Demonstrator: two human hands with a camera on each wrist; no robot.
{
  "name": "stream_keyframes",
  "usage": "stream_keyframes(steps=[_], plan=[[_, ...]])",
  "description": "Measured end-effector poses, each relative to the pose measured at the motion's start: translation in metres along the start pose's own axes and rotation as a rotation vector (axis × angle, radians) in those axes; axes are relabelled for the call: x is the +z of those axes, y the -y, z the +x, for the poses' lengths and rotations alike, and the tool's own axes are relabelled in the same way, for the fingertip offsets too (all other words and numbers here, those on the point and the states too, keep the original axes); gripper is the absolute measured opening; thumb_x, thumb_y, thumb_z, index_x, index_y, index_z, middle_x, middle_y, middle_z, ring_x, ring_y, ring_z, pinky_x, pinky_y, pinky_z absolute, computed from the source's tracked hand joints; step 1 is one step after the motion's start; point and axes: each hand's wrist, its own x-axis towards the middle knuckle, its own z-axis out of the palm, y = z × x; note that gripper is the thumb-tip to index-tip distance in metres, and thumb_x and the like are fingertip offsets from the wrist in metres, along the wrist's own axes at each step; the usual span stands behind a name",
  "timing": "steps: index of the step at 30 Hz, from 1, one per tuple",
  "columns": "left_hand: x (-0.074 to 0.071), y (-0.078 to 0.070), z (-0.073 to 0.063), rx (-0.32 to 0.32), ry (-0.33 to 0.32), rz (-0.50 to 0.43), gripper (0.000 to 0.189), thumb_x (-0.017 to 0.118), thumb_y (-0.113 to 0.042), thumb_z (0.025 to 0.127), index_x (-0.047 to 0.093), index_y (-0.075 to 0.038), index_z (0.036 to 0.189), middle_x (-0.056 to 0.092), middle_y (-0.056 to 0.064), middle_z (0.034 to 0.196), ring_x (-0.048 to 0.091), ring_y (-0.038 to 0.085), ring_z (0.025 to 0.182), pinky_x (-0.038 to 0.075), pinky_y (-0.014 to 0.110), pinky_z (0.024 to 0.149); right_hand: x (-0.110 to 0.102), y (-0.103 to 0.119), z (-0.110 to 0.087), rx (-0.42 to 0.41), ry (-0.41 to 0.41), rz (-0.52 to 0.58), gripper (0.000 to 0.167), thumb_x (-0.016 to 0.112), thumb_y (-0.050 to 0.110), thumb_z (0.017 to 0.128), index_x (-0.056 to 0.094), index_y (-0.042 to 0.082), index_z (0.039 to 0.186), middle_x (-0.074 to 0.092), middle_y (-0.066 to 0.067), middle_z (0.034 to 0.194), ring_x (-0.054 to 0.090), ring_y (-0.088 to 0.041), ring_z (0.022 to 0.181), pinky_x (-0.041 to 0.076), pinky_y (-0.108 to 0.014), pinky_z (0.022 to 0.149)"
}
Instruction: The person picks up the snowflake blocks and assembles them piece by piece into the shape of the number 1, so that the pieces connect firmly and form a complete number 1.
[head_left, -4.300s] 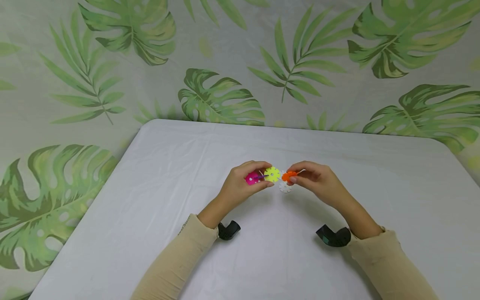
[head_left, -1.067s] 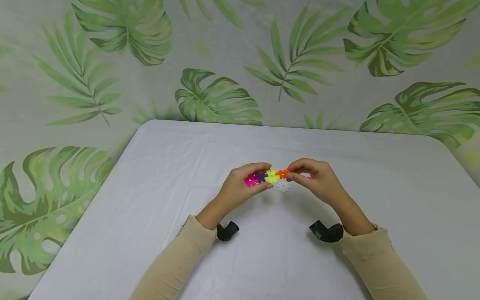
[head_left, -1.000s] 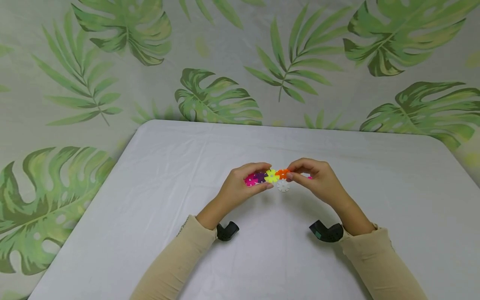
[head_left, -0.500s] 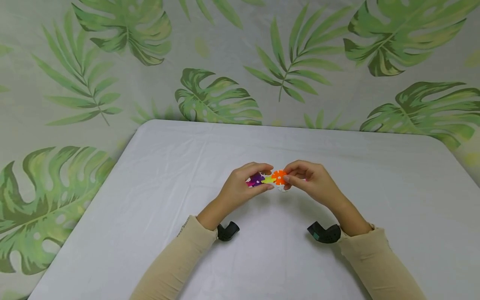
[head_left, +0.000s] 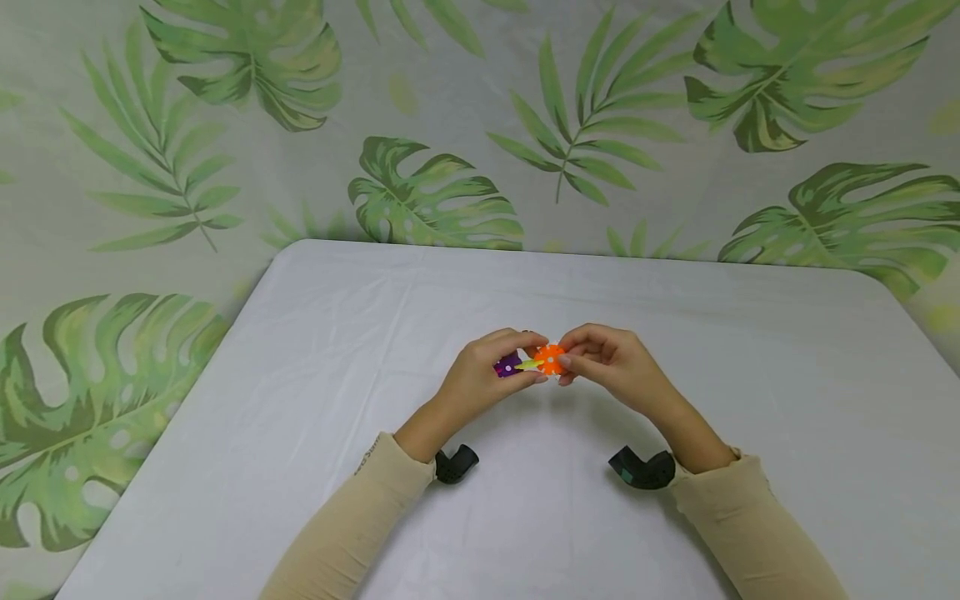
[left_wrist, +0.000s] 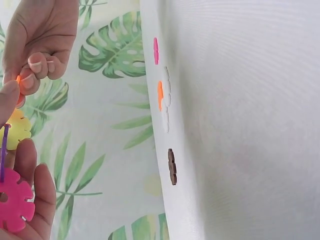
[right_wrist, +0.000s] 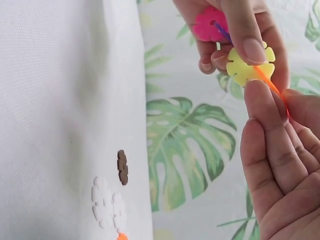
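Note:
Over the middle of the white table [head_left: 300, 417], both hands meet on a short chain of notched plastic discs. My left hand [head_left: 534, 358] pinches the purple disc [head_left: 507, 365] and the yellow disc [head_left: 529, 364]; the left wrist view also shows a pink disc [left_wrist: 12, 197] in its palm. My right hand [head_left: 564, 363] pinches the orange disc [head_left: 551, 359] by thumb and forefinger, its edge against the yellow disc [right_wrist: 247, 67]. In the right wrist view the orange disc [right_wrist: 267, 80] is seen edge-on.
Loose discs lie on the table just beyond the hands: a brown disc [left_wrist: 171, 166], white discs [left_wrist: 166, 102], an orange disc [left_wrist: 160, 95] and a pink disc [left_wrist: 155, 50]. A leaf-print cloth [head_left: 450, 125] hangs behind the table. Black wrist cameras [head_left: 456, 462] sit under both sleeves.
My right hand has moved left and turned the orange disc to face up against the yellow disc. The chain in my left hand has rotated, so the yellow disc now shows edge-on.

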Motion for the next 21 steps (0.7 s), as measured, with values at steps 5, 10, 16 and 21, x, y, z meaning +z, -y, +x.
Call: stream_keyframes(steps=[5, 10, 16, 21], plan=[[0.001, 0.0, 0.0, -0.004, -0.005, 0.003, 0.034, 0.074, -0.017, 0.074, 0.064, -0.007, 0.105, 0.06, -0.001, 0.087, 0.046, 0.003, 0.063, 0.045, 0.018, 0.056, 0.002, -0.002, 0.0, 0.007, -0.001, 0.041, 0.013, 0.055, -0.008, 0.085, 0.055, -0.012, 0.097, 0.061, -0.023, 0.078, 0.06, -0.036, 0.064, 0.052, -0.037, 0.064], [0.0, 0.001, 0.0, 0.002, -0.01, 0.014, 0.033, 0.074, -0.018, 0.074, 0.064, -0.007, 0.103, 0.06, -0.002, 0.086, 0.047, 0.004, 0.062, 0.045, 0.016, 0.056, 0.004, -0.002, 0.001, 0.014, 0.003, 0.062, 0.013, 0.055, -0.008, 0.085, 0.055, -0.012, 0.097, 0.059, -0.028, 0.078, 0.061, -0.035, 0.064, 0.052, -0.037, 0.065], [-0.001, 0.0, 0.0, -0.009, -0.022, 0.021, 0.032, 0.076, -0.016, 0.072, 0.066, -0.007, 0.101, 0.06, -0.003, 0.084, 0.047, 0.003, 0.061, 0.044, 0.016, 0.055, 0.003, 0.0, 0.001, 0.03, 0.007, 0.027, 0.014, 0.057, -0.004, 0.085, 0.057, -0.009, 0.099, 0.062, -0.021, 0.081, 0.061, -0.035, 0.069, 0.052, -0.037, 0.069], [-0.003, 0.002, 0.001, -0.011, -0.046, 0.021, 0.032, 0.076, -0.015, 0.071, 0.066, -0.006, 0.1, 0.061, -0.002, 0.084, 0.047, 0.003, 0.061, 0.044, 0.017, 0.054, -0.002, 0.008, 0.0, 0.033, -0.053, -0.109, 0.018, 0.061, -0.003, 0.083, 0.059, -0.002, 0.101, 0.064, -0.013, 0.088, 0.063, -0.024, 0.079, 0.051, -0.03, 0.073]])
